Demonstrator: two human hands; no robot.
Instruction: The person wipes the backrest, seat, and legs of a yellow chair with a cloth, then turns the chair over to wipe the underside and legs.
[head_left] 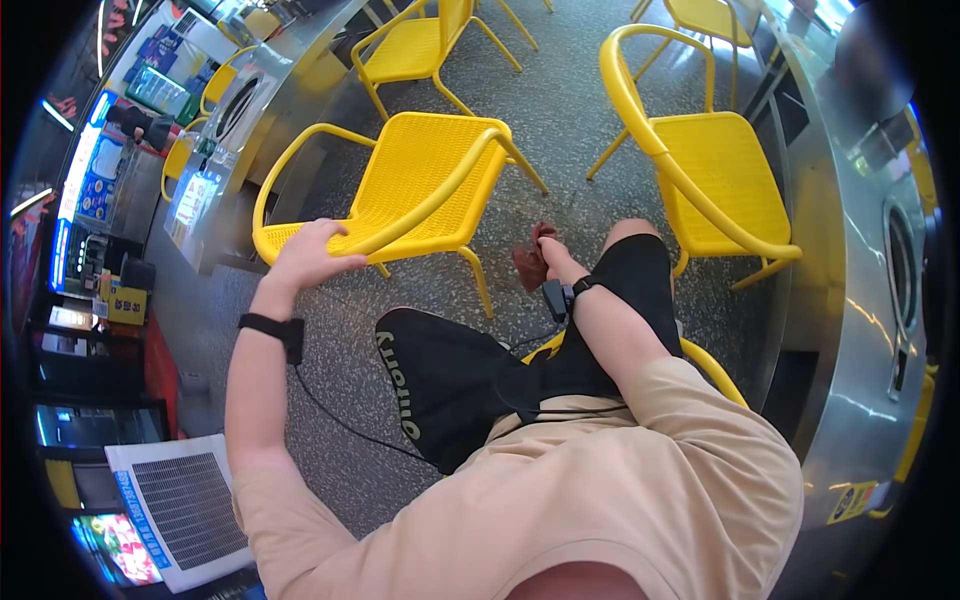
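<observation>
My left hand point(312, 257) rests over the top of the back of a yellow metal chair point(430, 165), its fingers curled over the rail and its thumb stretched along it. This chair has a perforated seat and curved arms. Lower, beside my knee, my right hand point(556, 258) is closed on a reddish-brown cloth point(528, 268), which hangs crumpled from the fingers. The fingers are partly hidden by the cloth. Both wrists carry black straps with small devices and cables.
I am seated on a yellow chair point(715, 375). Another yellow chair point(720, 175) stands to the right, against a stainless steel counter point(855, 330). More yellow chairs point(405, 58) stand further ahead. A white air-cooler-like grille unit point(190, 510) is at the lower left. The floor point(345, 390) is speckled grey.
</observation>
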